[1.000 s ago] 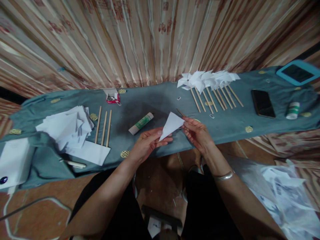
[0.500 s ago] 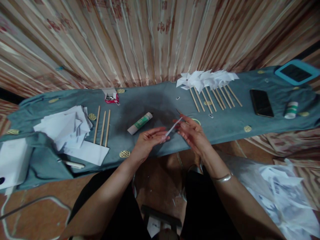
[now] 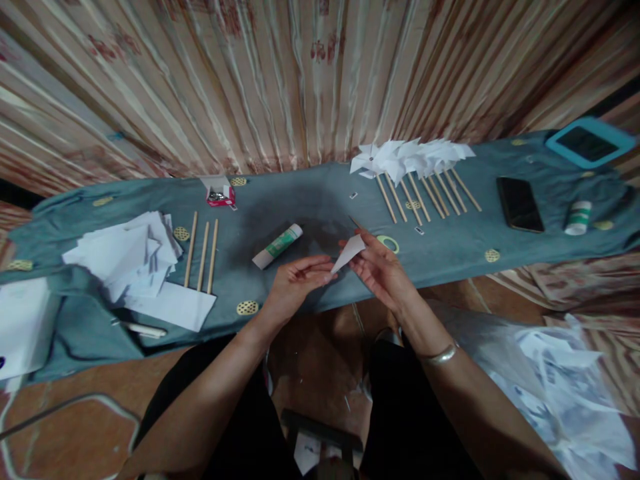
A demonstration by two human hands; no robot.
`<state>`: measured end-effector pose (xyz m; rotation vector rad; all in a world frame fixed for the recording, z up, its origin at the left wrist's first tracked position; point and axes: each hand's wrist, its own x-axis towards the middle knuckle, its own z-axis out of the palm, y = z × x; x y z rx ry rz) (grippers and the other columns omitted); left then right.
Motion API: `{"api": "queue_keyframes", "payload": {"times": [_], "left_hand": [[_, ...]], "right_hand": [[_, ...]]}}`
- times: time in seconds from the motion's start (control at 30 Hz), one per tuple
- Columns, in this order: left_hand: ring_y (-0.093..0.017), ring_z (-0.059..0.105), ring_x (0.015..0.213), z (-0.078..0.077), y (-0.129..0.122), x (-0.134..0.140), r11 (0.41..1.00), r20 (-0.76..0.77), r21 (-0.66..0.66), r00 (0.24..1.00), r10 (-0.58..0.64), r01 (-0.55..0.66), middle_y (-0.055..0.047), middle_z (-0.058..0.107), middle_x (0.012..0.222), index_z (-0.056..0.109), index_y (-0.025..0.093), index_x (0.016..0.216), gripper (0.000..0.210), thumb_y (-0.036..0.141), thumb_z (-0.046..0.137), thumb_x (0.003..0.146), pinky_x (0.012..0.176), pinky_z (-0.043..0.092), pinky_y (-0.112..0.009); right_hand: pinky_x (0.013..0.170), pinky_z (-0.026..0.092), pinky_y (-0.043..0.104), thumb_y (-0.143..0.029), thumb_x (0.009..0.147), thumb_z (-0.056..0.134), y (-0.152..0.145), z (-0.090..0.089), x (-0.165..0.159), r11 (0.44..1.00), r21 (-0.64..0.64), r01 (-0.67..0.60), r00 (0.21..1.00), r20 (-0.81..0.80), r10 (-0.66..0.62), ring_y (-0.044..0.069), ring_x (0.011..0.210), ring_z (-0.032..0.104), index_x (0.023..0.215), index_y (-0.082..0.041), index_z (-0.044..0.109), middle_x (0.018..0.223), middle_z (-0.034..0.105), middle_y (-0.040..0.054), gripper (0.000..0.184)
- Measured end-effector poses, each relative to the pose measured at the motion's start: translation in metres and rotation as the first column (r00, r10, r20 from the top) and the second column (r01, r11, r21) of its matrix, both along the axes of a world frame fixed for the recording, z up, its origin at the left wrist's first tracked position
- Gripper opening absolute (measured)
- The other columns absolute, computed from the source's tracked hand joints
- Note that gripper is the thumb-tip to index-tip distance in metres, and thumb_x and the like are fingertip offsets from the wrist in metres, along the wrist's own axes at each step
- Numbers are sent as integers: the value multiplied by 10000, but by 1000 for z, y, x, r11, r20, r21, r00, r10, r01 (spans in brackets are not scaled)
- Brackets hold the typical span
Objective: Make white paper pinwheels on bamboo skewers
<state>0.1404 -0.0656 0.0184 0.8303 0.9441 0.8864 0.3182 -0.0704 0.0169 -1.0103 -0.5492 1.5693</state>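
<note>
Between my hands is a small folded piece of white paper point(image 3: 349, 253), its broad face partly turned up. My left hand point(image 3: 299, 280) pinches the paper's lower left corner between thumb and fingers. On the other side, my right hand point(image 3: 380, 270) has its fingers closed at the paper's upper right end. Scissors point(image 3: 389, 244) are also in my right hand: a pale green handle loop shows beyond the knuckles and a thin blade points up and left. To the left of the paper a glue stick point(image 3: 278, 246) lies on the cloth.
Several white paper pinwheels point(image 3: 410, 160) on wooden sticks lie at the back. Left are loose wooden sticks point(image 3: 203, 257), a paper stack point(image 3: 125, 253) and a red box of small metal pieces point(image 3: 221, 197). Right are a phone point(image 3: 520, 205), a green-white tube point(image 3: 579, 219) and a blue-framed device point(image 3: 590, 143).
The paper has turned from nearly edge-on so that its broad face shows. Both hands stay in nearly the same place, and the whole view has shifted slightly.
</note>
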Motion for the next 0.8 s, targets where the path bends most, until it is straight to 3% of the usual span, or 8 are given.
{"api": "queue_keyframes", "payload": {"times": [0.27, 0.63, 0.8], "left_hand": [[-192, 711, 762, 2, -1, 0, 1000, -16, 7, 1000, -6, 6, -59, 761, 797, 731, 146, 905, 325, 277, 824, 622, 759, 542, -308], [-198, 711, 750, 2, -2, 0, 1000, -29, 10, 1000, 1, -1, -58, 761, 798, 742, 151, 885, 308, 276, 828, 617, 775, 540, -328], [-190, 716, 744, 1, -3, 1, 997, 35, -71, 999, -13, 15, -67, 761, 774, 743, 138, 886, 333, 284, 842, 604, 745, 548, -299]], "right_hand": [[668, 536, 202, -346, 623, 822, 1, 0, 0, 1000, -20, -7, 1000, 0, 7, 131, 862, 690, 1023, -276, 654, 951, 753, 10, 439], [669, 536, 202, -356, 618, 823, 1, -3, 1, 1000, -15, -1, 1000, 15, 1, 125, 848, 686, 1011, -281, 649, 922, 754, -2, 436], [563, 503, 144, -291, 587, 852, 4, -4, 2, 997, -63, 33, 999, -22, -35, 67, 656, 636, 884, -238, 691, 766, 721, -43, 342]]}}
